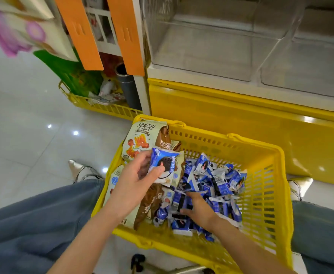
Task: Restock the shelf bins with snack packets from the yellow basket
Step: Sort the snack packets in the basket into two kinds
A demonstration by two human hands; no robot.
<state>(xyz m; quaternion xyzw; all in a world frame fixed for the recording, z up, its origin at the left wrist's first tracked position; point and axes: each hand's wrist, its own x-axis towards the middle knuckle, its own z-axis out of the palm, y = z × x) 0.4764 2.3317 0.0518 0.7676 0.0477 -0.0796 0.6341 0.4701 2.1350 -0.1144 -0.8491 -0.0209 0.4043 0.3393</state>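
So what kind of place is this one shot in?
Probably a small snack shop: a yellow basket full of blue snack packets stands on the tiled floor before clear plastic shelf bins.

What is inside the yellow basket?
A heap of small blue packets and some larger beige and brown bags. The right hand is among the packets; the floor of the basket beneath is covered.

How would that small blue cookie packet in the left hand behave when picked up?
Probably light: the left hand lifts the small blue-and-white glossy cookie packet with a simple pinch. Its shiny wrapper likely feels slippery and crinkly. The printed sandwich cookie suggests brittle contents.
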